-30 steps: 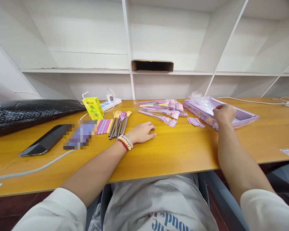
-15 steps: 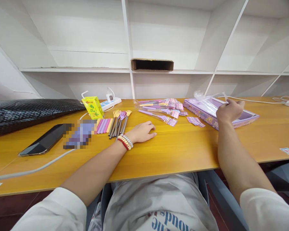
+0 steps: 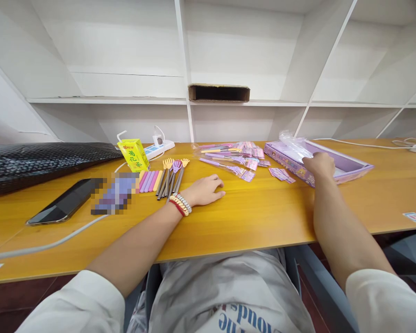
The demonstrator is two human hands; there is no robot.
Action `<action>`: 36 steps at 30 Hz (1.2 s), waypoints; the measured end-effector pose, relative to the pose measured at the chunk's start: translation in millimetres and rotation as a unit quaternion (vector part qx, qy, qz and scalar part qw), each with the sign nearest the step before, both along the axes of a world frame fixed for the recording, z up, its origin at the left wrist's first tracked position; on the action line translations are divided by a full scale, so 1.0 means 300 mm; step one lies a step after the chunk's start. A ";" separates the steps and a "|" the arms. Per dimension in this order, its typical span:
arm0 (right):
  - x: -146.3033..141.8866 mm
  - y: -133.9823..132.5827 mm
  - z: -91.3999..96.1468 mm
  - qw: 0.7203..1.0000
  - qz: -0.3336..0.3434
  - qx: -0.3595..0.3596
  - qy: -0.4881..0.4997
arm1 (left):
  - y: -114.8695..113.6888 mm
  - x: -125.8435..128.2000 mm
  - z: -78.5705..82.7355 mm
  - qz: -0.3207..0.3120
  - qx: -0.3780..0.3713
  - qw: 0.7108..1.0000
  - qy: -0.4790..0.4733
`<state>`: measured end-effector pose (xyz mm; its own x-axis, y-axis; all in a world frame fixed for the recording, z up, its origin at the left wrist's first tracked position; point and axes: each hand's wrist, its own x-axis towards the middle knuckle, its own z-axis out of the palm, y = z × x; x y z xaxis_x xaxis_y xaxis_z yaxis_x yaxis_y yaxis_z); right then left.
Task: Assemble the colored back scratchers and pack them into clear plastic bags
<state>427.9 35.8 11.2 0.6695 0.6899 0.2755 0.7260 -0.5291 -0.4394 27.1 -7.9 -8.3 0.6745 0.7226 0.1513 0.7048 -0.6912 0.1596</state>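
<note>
My left hand [image 3: 205,190] lies flat on the table with its fingers loosely spread, holding nothing. Beside its wrist are several metal rods with small hand-shaped heads [image 3: 176,167], like back scratcher parts, in yellow and purple. A row of coloured handles [image 3: 150,181] lies left of them. At the right, my right hand [image 3: 321,165] reaches over a shallow purple box [image 3: 358,167]. Its fingers are closed on the clear plastic bags [image 3: 296,144] in the box; the fingertips are partly hidden. Bagged back scratchers [image 3: 229,159] lie between the hands, near some small printed cards [image 3: 281,175].
On the left are a black phone [image 3: 64,203], a blurred flat item [image 3: 116,193], a yellow drink carton [image 3: 134,155] with a straw, a power strip [image 3: 161,149] and a dark bag [image 3: 48,162]. White shelves [image 3: 246,46] rise behind, holding a cardboard box [image 3: 219,94].
My right hand has moved down and slightly left, from raised above the box to low over it, and the plastic has come down too. My left hand stays put.
</note>
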 end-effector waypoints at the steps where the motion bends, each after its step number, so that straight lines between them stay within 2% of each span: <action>1: -0.004 0.000 0.001 1.000 0.002 0.022 -0.001 | 0.000 0.000 0.000 0.000 0.000 1.000 -0.001; 3: -0.011 0.002 0.002 0.998 0.005 0.065 -0.006 | -0.001 0.000 0.001 0.001 0.000 1.000 0.000; 5: -0.015 0.005 0.003 0.998 0.010 0.066 -0.003 | -0.002 0.000 0.001 0.001 -0.001 1.000 0.001; 9: -0.014 0.012 0.001 0.998 0.035 -0.044 0.018 | -0.002 0.000 0.001 -0.001 -0.004 1.000 -0.005; 11: -0.012 0.011 0.002 0.997 0.040 -0.057 0.018 | -0.001 0.000 0.001 0.001 -0.007 1.000 -0.008; 16: -0.038 0.002 0.014 0.998 0.032 0.054 -0.008 | 0.002 -0.002 -0.001 0.001 -0.009 1.000 -0.009; 19: -0.100 0.005 0.014 0.986 0.084 0.124 -0.068 | 0.001 -0.002 -0.002 -0.001 -0.006 1.000 -0.007; 22: -0.203 0.017 -0.003 0.955 0.212 0.159 -0.132 | -0.001 -0.002 -0.001 -0.002 -0.005 1.000 -0.007; 25: -0.319 0.027 -0.035 0.916 0.329 0.155 -0.167 | -0.002 -0.001 0.002 0.003 -0.010 1.000 -0.009; 29: -0.436 0.025 -0.080 0.842 0.485 0.134 -0.195 | -0.002 -0.001 0.002 0.009 -0.015 1.000 -0.008; 32: -0.480 0.021 -0.107 0.806 0.549 0.090 -0.202 | 0.001 -0.001 -0.001 0.006 -0.011 1.000 -0.009; 36: -0.493 0.030 -0.129 0.793 0.573 0.043 -0.201 | 0.002 -0.003 -0.003 0.003 -0.003 1.000 -0.006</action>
<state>279.9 44.9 -27.6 -0.5377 0.7496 0.3860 0.7994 0.5988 -0.0493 26.1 -7.2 -9.3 0.6687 0.7272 0.1551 0.7065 -0.6864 0.1722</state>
